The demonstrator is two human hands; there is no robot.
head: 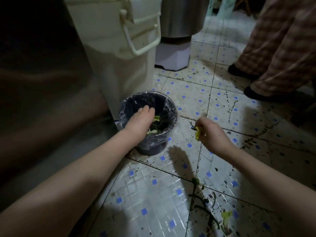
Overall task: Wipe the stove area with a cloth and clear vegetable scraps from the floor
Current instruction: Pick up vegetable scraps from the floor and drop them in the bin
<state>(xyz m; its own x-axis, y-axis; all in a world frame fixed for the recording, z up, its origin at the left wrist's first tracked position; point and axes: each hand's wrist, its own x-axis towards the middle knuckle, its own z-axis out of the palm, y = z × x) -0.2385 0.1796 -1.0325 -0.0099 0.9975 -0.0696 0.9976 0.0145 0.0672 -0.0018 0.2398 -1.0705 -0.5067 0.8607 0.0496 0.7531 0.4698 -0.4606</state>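
1. The left hand (pixel 139 119) hangs over the mouth of a small dark bin (pixel 171 108). The bin is lined with a clear plastic bag and stands on the tiled floor (pixel 145 194).
2. Its fingers are pressed together and point down into the bin. The palm side is hidden, so I cannot tell whether they grip anything.
3. Green and pale binned scraps (pixel 153 130) lie inside, just under that hand.
4. The right hand (pixel 212 134) is held above the floor, just to the right of the bin. Its fingers are curled in and pinch a yellow-green leaf bunch (pixel 198 133), with a dark stem poking out at the top.
5. Loose stems (pixel 203 200) and a yellow-green leaf (pixel 226 215) lie on the floor near the bottom edge, close beside the right forearm.
6. The floor is white tile with small blue squares, and it is speckled with dark bits and streaks.
7. A tall cream container (pixel 119 65) with a loop handle stands just beside the bin. Behind it a steel drum (pixel 181 17) sits on a pale lilac stand (pixel 172 55).
8. Another person's checked trousers (pixel 277 48) and dark shoes (pixel 254 93) show at the upper right, well apart from the bin.
9. A dark cabinet front (pixel 42 82) fills the left side.
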